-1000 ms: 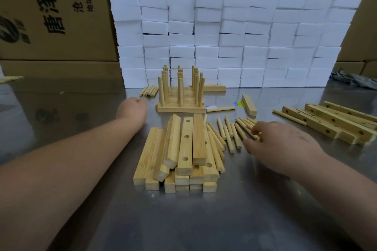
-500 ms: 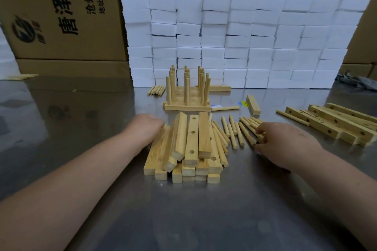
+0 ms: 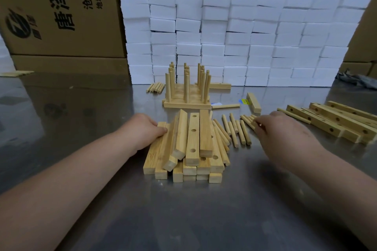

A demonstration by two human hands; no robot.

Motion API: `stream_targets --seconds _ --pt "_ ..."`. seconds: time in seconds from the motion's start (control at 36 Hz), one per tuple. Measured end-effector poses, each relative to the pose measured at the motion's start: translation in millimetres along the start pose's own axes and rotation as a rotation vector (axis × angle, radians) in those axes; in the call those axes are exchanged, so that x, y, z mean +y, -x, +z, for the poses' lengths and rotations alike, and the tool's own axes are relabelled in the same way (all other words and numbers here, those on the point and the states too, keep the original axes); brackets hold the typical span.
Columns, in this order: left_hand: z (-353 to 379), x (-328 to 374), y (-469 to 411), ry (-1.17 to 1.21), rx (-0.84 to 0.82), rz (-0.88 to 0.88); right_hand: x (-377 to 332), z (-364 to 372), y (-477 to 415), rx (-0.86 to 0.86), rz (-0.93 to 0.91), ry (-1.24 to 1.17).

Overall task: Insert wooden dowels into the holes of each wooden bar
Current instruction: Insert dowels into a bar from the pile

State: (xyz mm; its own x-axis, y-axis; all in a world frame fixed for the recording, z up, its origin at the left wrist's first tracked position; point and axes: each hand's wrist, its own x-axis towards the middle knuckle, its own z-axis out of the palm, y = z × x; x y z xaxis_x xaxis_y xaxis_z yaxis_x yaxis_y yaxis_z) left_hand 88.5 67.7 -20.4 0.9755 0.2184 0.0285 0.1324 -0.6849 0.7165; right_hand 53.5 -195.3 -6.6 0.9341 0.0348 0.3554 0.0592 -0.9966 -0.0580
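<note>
Your left hand (image 3: 145,130) grips the left edge of the pile of wooden bars (image 3: 192,139), while your right hand (image 3: 281,130) curls over the loose dowels (image 3: 245,132) beside it, its hold hidden.

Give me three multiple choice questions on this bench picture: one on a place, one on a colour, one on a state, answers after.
1. Where is the right hand?
A. On the cardboard boxes
B. At the loose dowels, right of the bar pile
C. On the finished bars

2. What colour are the blocks stacked at the back?
A. Blue
B. Black
C. White

3. The holes in the pile's top drilled bar are:
A. Empty
B. Filled with dowels
C. Taped over

Answers: 1 B, its fingers reach the dowels lying right of the pile; 2 C, the whole wall is white; 3 A, all three holes show open.
</note>
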Motion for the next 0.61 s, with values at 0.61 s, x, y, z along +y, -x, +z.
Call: stream_targets --seconds 0.61 --pt "-16 18 11 1.018 0.071 -0.079 -23 -12 28 0.171 -0.294 -0.587"
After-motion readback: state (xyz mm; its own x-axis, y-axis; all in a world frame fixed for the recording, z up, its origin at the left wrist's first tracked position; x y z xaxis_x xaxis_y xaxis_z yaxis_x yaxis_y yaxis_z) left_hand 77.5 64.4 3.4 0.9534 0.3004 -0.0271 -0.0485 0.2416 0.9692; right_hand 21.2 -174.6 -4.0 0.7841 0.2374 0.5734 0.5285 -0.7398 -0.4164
